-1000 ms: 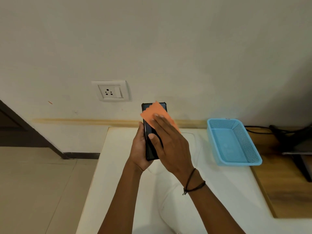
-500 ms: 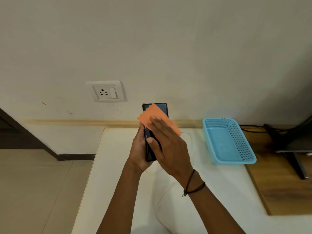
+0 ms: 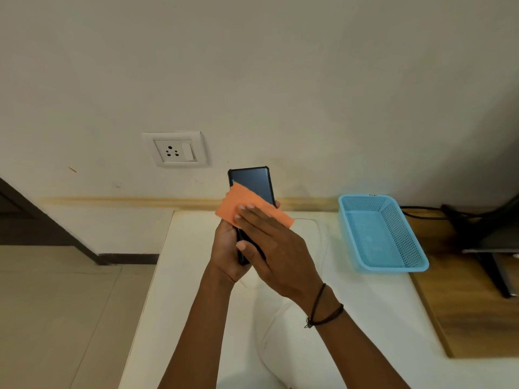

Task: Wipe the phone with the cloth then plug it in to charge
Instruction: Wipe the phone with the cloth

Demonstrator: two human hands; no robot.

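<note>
A black phone (image 3: 254, 181) in a dark case stands upright above the white table, screen toward me. My left hand (image 3: 226, 249) grips its lower half from behind and the left side. An orange cloth (image 3: 238, 202) lies across the middle of the screen, pressed flat under the fingers of my right hand (image 3: 273, 245). The top part of the screen is uncovered. A thin white cable (image 3: 323, 234) lies in a loop on the table behind and under my hands; its ends are hidden.
A white wall socket (image 3: 175, 149) with a switch sits on the wall up and left of the phone. An empty blue mesh basket (image 3: 415, 261) stands on the white table (image 3: 182, 290) at right. Beyond it is a wooden surface (image 3: 471, 318) with black cables and a dark stand.
My right hand has slid the orange cloth down the screen, uncovering the top of the phone. The camera view has shifted slightly.
</note>
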